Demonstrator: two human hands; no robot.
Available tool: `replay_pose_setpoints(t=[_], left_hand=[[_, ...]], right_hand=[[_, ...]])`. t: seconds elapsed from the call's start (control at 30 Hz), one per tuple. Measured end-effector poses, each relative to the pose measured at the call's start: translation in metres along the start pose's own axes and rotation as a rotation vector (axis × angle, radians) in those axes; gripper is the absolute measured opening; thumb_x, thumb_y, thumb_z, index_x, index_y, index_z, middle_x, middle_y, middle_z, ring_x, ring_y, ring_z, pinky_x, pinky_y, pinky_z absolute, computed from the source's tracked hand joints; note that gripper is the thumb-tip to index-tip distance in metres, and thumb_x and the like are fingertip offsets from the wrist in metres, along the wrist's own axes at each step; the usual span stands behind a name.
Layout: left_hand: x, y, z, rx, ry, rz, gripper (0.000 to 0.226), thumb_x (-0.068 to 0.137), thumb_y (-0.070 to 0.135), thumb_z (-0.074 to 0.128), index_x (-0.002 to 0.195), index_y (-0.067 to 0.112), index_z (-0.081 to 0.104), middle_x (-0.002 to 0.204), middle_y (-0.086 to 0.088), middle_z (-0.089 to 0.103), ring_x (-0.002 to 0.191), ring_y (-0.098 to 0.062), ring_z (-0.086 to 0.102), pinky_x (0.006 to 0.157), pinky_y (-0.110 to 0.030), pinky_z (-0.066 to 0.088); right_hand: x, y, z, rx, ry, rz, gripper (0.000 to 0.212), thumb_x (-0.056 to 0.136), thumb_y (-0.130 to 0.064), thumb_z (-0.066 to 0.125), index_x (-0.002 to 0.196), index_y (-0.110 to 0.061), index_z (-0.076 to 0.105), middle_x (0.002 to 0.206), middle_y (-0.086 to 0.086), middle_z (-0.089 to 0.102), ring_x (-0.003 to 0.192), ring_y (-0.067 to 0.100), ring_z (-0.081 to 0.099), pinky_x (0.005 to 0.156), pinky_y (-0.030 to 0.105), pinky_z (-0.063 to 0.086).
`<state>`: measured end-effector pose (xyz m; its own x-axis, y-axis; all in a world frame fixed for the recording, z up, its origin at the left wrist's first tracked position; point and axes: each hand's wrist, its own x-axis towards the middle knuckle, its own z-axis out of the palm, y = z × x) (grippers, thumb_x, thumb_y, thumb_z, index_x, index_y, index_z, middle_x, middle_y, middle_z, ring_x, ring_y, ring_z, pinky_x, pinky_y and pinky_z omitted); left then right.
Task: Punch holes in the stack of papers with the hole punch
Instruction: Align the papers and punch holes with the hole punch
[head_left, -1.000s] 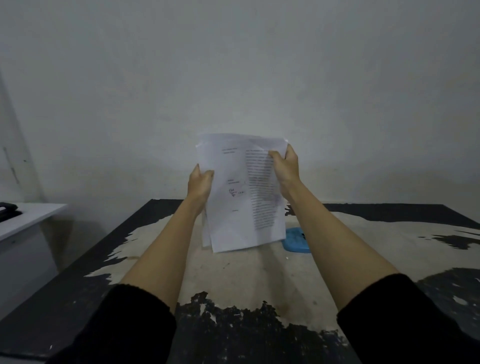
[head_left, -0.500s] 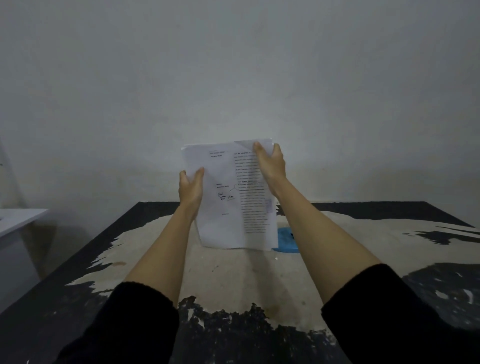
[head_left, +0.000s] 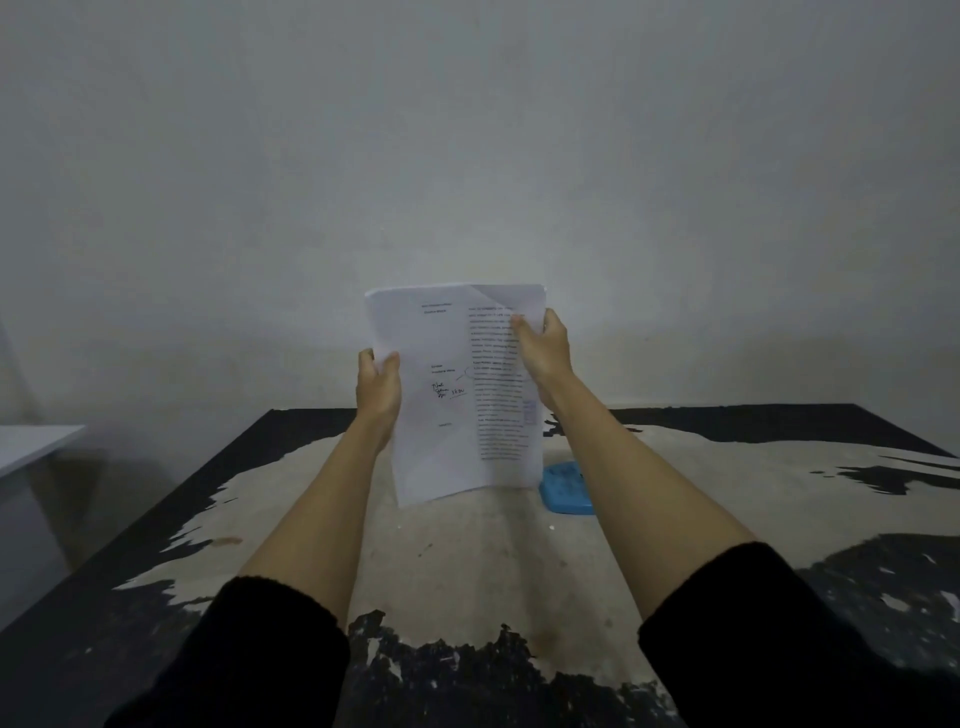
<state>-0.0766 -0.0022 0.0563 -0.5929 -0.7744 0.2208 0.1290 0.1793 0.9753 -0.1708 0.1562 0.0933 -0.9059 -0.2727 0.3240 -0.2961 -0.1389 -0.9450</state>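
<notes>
A stack of white printed papers (head_left: 452, 395) stands nearly upright in the air above the table, text and a handwritten note facing me. My left hand (head_left: 378, 387) grips its left edge at mid-height. My right hand (head_left: 543, 348) grips the right edge near the top corner. Behind the lower right corner of the papers lies a blue hole punch (head_left: 566, 488) on the table, partly hidden by the sheets and my right forearm.
The table (head_left: 467, 571) has a worn black top with a large pale patch where the coating is gone. A white surface (head_left: 31, 447) sits at the far left. A plain wall stands close behind the table.
The papers have been squared up between both hands and shifted slightly. My head has turned a little, so the white surface at the left shows less.
</notes>
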Motion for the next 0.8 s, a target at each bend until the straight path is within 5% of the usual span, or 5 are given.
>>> replay_pose_setpoints(t=[0.23,0.3,0.47,0.63,0.8], left_hand=[[0.007,0.001,-0.005,0.090,-0.016,0.067,0.043,0.093,0.034,0.046,0.130,0.013,0.039,0.126,-0.008,0.054,0.109,-0.028,0.055,0.089,-0.037,0.045],[0.013,0.009,-0.005,0.135,0.023,0.096,0.050,0.092,0.034,0.048,0.135,0.011,0.036,0.131,-0.007,0.049,0.118,-0.028,0.050,0.091,-0.036,0.042],[0.021,0.030,-0.005,0.007,0.075,0.013,0.055,0.089,0.022,0.053,0.136,0.013,0.026,0.120,-0.008,0.040,0.098,-0.024,0.046,0.081,-0.034,0.039],[0.028,0.026,-0.008,0.057,-0.002,-0.005,0.022,0.087,0.016,0.050,0.108,0.008,0.050,0.100,-0.006,0.057,0.094,-0.027,0.055,0.076,-0.035,0.046],[0.024,0.010,-0.002,0.111,-0.055,0.043,0.023,0.086,0.015,0.050,0.107,0.017,0.041,0.097,0.001,0.053,0.092,-0.023,0.052,0.078,-0.034,0.044]], right_hand=[[0.005,0.008,-0.001,-0.043,-0.077,0.074,0.035,0.092,-0.031,0.047,0.121,-0.011,0.051,0.116,0.010,0.063,0.103,0.027,0.062,0.084,0.040,0.053],[0.008,0.007,0.000,-0.060,-0.092,0.075,0.035,0.093,-0.032,0.047,0.118,-0.009,0.056,0.115,0.010,0.064,0.101,0.026,0.063,0.082,0.037,0.053],[0.019,-0.001,-0.001,-0.072,-0.005,0.026,0.017,0.087,-0.026,0.049,0.099,-0.014,0.049,0.090,0.000,0.057,0.079,0.016,0.056,0.058,0.026,0.043],[0.028,-0.011,0.000,-0.024,-0.024,0.008,0.010,0.087,-0.019,0.047,0.097,-0.017,0.047,0.082,-0.004,0.054,0.071,0.011,0.053,0.055,0.025,0.040],[0.030,-0.012,0.003,0.002,-0.038,0.011,0.009,0.088,-0.019,0.047,0.096,-0.014,0.047,0.082,-0.003,0.052,0.073,0.013,0.050,0.057,0.026,0.039]])
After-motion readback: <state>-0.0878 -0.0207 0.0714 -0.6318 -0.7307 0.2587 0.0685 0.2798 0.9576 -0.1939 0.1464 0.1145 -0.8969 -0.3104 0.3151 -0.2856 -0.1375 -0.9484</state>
